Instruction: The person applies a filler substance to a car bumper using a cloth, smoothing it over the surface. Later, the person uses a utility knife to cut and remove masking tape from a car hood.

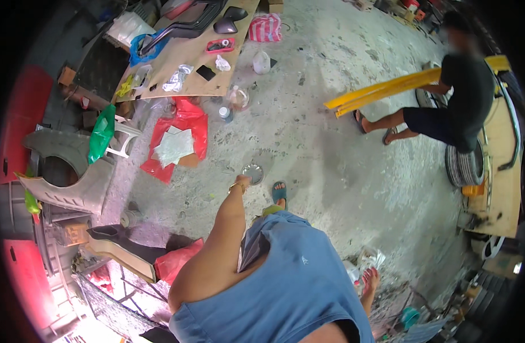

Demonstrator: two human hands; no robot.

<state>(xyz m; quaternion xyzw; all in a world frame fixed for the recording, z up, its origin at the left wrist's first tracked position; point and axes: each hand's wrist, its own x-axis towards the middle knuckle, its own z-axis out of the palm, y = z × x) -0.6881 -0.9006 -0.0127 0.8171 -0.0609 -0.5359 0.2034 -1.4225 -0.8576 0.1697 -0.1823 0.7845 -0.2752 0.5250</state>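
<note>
My left arm stretches forward over the concrete floor, with a gold-coloured band at the wrist. My left hand (243, 181) is closed on the rim of a transparent round cup (253, 174), seen from above. Low on the right, beside my blue shirt, my right hand (370, 281) hangs with its fingers loosely apart and seems to hold nothing. Close to it lies a crumpled transparent plastic bag (371, 258). My foot in a dark sandal (279, 193) shows just right of the cup.
A plywood table (208, 86) bears car trim and small items. Red plastic sheeting (159, 146) with pale sheets lies before it, near a capped bottle (225, 114). Left stands a grey car fender (74, 177). At right, another person (465, 86) carries yellow bars (388, 88) beside a tyre (464, 166).
</note>
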